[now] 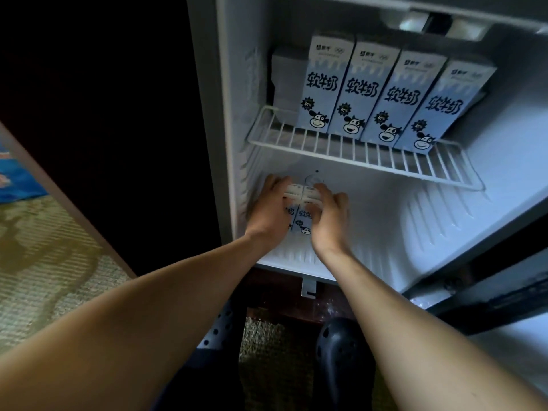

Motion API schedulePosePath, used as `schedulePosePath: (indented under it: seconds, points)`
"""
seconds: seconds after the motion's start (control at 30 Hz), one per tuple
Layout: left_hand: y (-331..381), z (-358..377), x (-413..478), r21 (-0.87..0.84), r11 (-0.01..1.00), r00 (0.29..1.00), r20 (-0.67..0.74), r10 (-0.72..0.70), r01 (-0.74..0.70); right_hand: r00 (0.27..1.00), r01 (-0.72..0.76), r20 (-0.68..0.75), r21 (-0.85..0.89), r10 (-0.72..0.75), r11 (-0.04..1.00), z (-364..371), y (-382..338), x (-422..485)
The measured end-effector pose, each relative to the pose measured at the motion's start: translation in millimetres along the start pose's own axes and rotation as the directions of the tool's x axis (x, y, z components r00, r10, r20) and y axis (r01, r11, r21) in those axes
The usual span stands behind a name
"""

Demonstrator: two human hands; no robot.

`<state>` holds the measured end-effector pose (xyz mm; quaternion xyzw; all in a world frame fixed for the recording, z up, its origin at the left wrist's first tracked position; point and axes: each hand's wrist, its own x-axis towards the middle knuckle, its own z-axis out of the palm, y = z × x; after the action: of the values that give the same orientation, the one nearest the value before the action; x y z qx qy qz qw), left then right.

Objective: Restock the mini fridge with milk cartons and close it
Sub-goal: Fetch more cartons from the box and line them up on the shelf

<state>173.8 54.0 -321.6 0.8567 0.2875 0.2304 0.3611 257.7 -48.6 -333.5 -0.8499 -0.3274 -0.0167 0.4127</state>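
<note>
Down on the floor of the mini fridge (444, 221), near its left wall, my left hand (268, 209) and right hand (330, 221) curl around two milk cartons (299, 198) pressed side by side. Farther back and above, four more cartons (355, 93) stand in a row on the wire shelf (355, 157).

Four milk cartons (382, 93) side by side on the wire shelf (355, 155), two cartons (299, 209) below between both hands, far left in the fridge (489, 203)
</note>
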Motion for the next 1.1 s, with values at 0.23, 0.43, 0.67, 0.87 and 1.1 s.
schedulePosePath:
  seconds: [0.23, 0.43, 0.67, 0.87, 1.1]
  points:
    - [-17.9, 15.9, -24.6, -0.199, 0.942, 0.963, 0.039, -0.268, 0.27, 0.986, -0.166, 0.011, 0.072, 0.165, 0.984, 15.0, 8.5, -21.1]
    - [-20.6, 25.4, -9.2, 0.043, 0.931, 0.932, 0.026, -0.362, 0.361, 0.944, -0.226, 0.21, -0.145, 0.253, 0.963, 18.8, 31.3, -20.1]
    - [-33.1, 29.9, 2.6, 0.095, 0.934, 0.938, -0.02, -0.345, 0.345, 0.938, -0.25, 0.192, -0.198, 0.288, 0.948, 27.4, 34.6, 4.9]
    - [-36.1, 38.7, 12.2, 0.136, 0.936, 0.945, -0.086, -0.316, 0.326, 0.954, -0.22, 0.153, -0.229, 0.259, 0.948, 36.9, 37.2, 14.8]
    - [-40.9, 47.9, 11.4, 0.147, 0.93, 0.941, -0.1, -0.324, 0.336, 0.956, -0.14, 0.187, -0.39, 0.227, 0.91, 29.3, 35.0, -5.4]
